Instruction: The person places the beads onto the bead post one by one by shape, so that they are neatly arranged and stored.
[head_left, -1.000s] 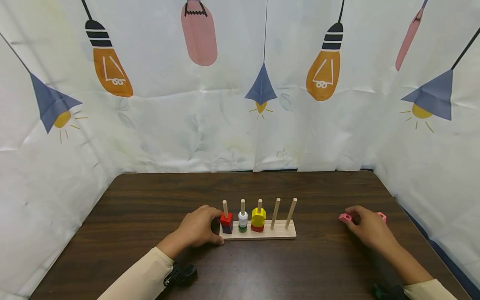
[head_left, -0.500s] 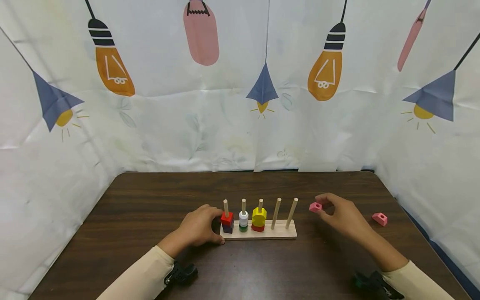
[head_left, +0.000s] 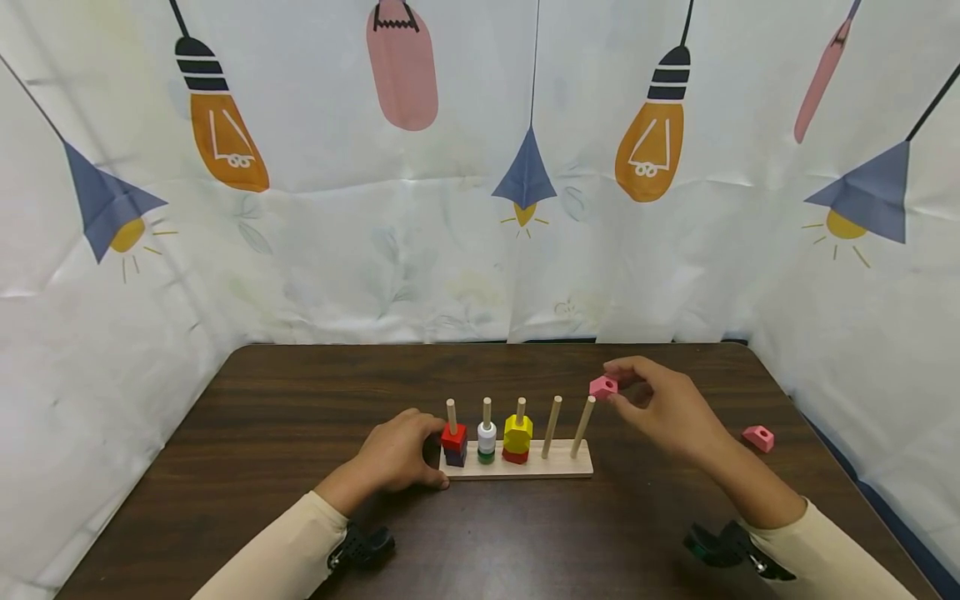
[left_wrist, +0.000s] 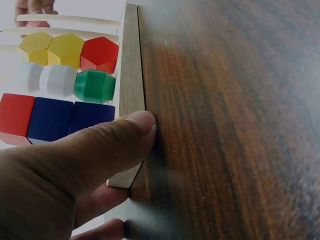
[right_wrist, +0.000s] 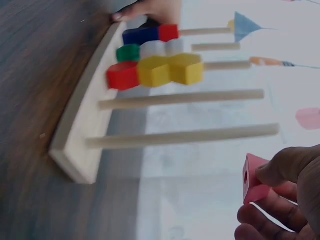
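Observation:
A wooden peg stand point(head_left: 555, 469) with a row of upright pegs sits mid-table. My left hand point(head_left: 397, 454) holds its left end, the thumb point(left_wrist: 135, 125) on the front edge and the other fingers behind. Nearest that hand are blue blocks point(left_wrist: 50, 118) with a red block point(left_wrist: 16, 116) on top. White and green beads point(left_wrist: 95, 86) fill the second peg, yellow and red blocks point(head_left: 517, 437) the third. The two right-hand pegs are bare. My right hand point(head_left: 667, 408) pinches a pink block point(head_left: 602, 387) with a hole, beside the top of the rightmost peg point(right_wrist: 185, 137).
Another pink block point(head_left: 759, 437) lies on the dark wood-grain table point(head_left: 337, 383) toward the right edge. White cloth point(head_left: 337, 258) printed with lamps and bulbs hangs behind and at both sides. Each wrist wears a black device point(head_left: 362, 548).
My right hand has carried one pink block up and leftward from the right side of the table to the rightmost peg. The left hand stays on the stand.

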